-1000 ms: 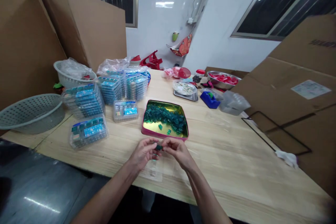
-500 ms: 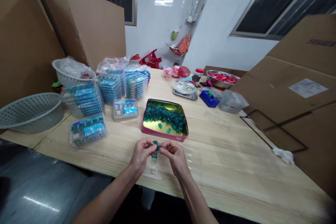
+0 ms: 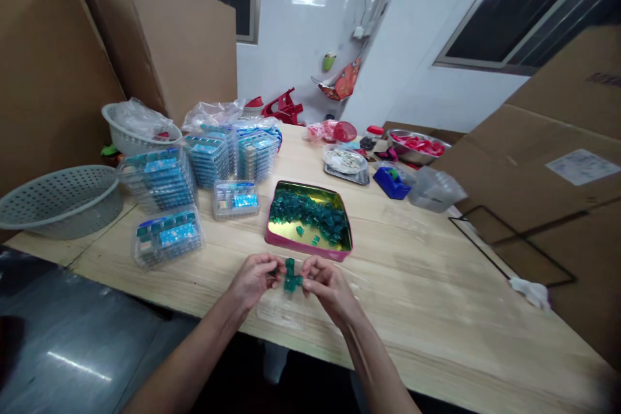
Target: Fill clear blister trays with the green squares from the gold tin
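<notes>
My left hand (image 3: 252,279) and my right hand (image 3: 327,286) meet over the near edge of the wooden table (image 3: 436,310). Both pinch a small cluster of green pieces (image 3: 291,277) held between the fingertips. A clear plastic tray (image 3: 286,310) lies flat on the table just under the hands. Right behind them sits a pink-rimmed gold tin (image 3: 309,247) with a heap of the same green pieces (image 3: 310,215) inside.
Stacks of filled clear packs (image 3: 167,240) (image 3: 160,178) (image 3: 236,197) stand at the left. A grey basket (image 3: 61,200) and a white basket (image 3: 138,132) sit farther left. Blue tape dispenser (image 3: 391,182), metal bowl (image 3: 414,145) and cardboard boxes (image 3: 548,162) lie behind and right.
The green cluster between my fingers has grown and sits a little higher. The view shifted slightly; both hands stay together in front of the tin.
</notes>
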{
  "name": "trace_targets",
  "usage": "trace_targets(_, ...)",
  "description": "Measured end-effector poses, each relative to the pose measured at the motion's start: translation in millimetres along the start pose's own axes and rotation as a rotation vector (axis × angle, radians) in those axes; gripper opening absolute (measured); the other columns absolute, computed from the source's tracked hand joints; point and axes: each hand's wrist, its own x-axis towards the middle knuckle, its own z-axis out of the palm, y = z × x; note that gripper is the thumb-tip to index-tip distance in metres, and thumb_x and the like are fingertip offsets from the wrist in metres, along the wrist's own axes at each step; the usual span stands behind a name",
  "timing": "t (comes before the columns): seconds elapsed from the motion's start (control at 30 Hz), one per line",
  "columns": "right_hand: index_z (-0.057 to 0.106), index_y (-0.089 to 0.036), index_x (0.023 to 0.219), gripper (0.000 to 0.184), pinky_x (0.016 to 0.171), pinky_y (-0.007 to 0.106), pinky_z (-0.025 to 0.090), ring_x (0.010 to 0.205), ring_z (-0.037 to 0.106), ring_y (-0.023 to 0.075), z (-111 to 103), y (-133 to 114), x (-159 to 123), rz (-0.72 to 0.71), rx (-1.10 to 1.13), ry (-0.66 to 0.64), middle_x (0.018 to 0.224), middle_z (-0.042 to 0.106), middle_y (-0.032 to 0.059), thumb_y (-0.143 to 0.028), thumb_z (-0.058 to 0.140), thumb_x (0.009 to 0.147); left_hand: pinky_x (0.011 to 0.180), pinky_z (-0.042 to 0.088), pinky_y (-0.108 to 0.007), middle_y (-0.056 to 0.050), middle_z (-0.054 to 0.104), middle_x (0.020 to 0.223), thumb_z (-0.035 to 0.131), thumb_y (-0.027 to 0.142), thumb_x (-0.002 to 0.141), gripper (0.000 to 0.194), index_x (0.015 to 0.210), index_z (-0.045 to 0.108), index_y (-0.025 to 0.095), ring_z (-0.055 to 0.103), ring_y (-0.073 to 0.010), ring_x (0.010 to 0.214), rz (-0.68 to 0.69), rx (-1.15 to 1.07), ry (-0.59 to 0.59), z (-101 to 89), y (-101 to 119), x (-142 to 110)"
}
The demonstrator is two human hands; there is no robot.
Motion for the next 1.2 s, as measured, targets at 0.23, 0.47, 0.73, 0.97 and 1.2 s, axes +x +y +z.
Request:
trace_targets(0.23, 0.052, -0.018, 0.068, 0.033, 0.053, 0.022, 0.041, 0.055, 0.05, 0.0095, 8.4, 6.7, 7.3, 0.01, -0.2, -0.005, 0.062, 0.054, -0.0035, -0.037, 0.079, 0.063, 0.046, 0.019, -0.021, 0.0, 0.059, 0.06, 0.077, 0.016, 0.047, 0.027, 0.071, 0.066, 0.01, 0.04, -0.0032, 0.046, -0.073, 0.034, -0.066, 11.0, -15.0, -5.0)
trace_targets(0.47, 0.051, -0.018, 0.071, 0.032, 0.057, 0.021, 0.041, 0.06, 0.051, 0.0092, 6.8, 11.4, 4.5, -0.017, -0.182, -0.004, 0.067, 0.054, -0.0034, -0.032, 0.078, 0.064, 0.044, 0.016, -0.02, 0.004, 0.052, 0.049, 0.08, 0.015, 0.043, 0.027, 0.062, 0.061, 0.013, 0.036, -0.0023, 0.041, -0.224, 0.086, -0.131, 5.2, -13.9, -2.5)
trace_targets(0.73, 0.055, -0.019, 0.077, 0.028, 0.049, 0.019, 0.035, 0.054, 0.048, 0.0078, 7.8, 13.0, 4.5, 0.023, 0.121, 0.015, 0.069, 0.056, -0.003, -0.03, 0.078, 0.064, 0.047, 0.022, -0.021, 0.001, 0.051, 0.05, 0.082, 0.025, 0.043, 0.028, 0.055, 0.059, 0.012, 0.041, -0.0048, 0.045, -0.16, 0.11, -0.14, 10.6, -6.6, 1.3)
trace_targets(0.97, 0.063, -0.017, 0.087, 0.038, 0.05, 0.02, 0.037, 0.053, 0.05, 0.008, -1.8, 22.8, 2.8, 0.076, 0.195, 0.056, 0.071, 0.064, 0.0002, -0.023, 0.083, 0.056, 0.044, 0.015, -0.021, 0.005, 0.043, 0.048, 0.075, 0.03, 0.045, 0.026, 0.056, 0.06, 0.012, 0.029, -0.0023, 0.042, -0.07, 0.281, -0.047, 8.3, -10.5, 8.5)
trace_targets(1.2, 0.055, -0.017, 0.078, 0.034, 0.047, 0.019, 0.042, 0.05, 0.051, 0.0074, -9.7, 28.9, -2.6, 0.102, 0.06, 0.073, 0.062, 0.058, -0.0044, -0.024, 0.08, 0.057, 0.048, 0.027, -0.021, 0.004, 0.048, 0.048, 0.059, 0.021, 0.055, 0.009, 0.056, 0.062, 0.013, 0.037, -0.0067, 0.047, 0.058, 0.748, 0.056, 7.3, -15.7, 7.1)
